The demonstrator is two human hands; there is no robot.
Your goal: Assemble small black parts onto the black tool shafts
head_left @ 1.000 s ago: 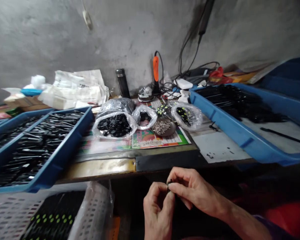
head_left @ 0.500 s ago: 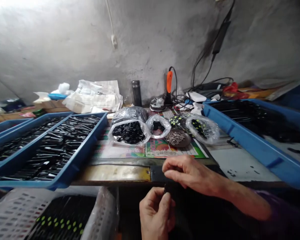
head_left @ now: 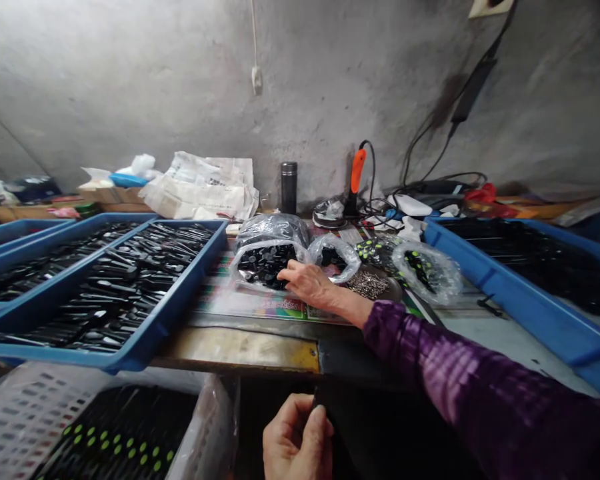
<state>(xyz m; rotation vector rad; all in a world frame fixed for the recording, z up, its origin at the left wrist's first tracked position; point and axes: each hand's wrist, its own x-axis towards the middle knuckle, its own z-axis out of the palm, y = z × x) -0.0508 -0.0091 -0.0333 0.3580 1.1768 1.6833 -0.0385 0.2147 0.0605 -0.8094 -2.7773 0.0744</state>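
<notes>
A: Head view. Where is the left hand (head_left: pixel 297 440)?

B: Below the table edge (head_left: pixel 245 348), thumb and finger pinched together on a small dark piece (head_left: pixel 317 399). Its shape is too dark to read.

A: And the right hand (head_left: pixel 311 285)?

B: Fingertips at the mouth of the larger clear bag (head_left: pixel 237 272), touching or just above the black pieces (head_left: pixel 263 261). Whether they grip anything, I cannot tell.

A: Risks noted?

B: Three, by my judgement. Fingers could snag the thin plastic rim, pull the bag over and spill its load. The wrist passes close to the dish (head_left: pixel 396 291) of metal pins (head_left: pixel 367 283); a low, sideways withdrawal could knock it and scatter them.

A: Third?

B: The dark piece sits in a narrow pinch. If that grip loosens while attention is on the bag, it could fall into the shadow underneath.
</notes>
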